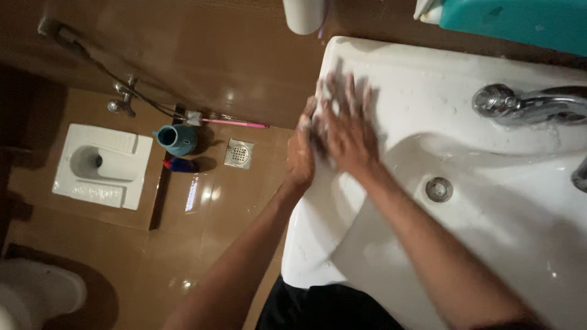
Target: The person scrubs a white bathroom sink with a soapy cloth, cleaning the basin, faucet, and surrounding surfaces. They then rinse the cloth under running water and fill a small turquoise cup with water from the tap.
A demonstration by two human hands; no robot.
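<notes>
The left hand point(301, 153) and right hand point(345, 131) press together, fingers extended, gripping nothing discernible, over the white sink point(489, 244) rim at 9 o'clock of the drain point(439, 189), so lather falls basinward. The faucet point(526, 104) sits at 1 o'clock.

both forearms bare, no sleeves; left hand point(301, 153) and right hand point(347, 131) ungloved; dark garment point(324, 308) at waist.

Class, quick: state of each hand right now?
Left hand: open, pressed against the right, holding nothing visible.
Right hand: open, fingers spread, motion-blurred, over the sink.
</notes>
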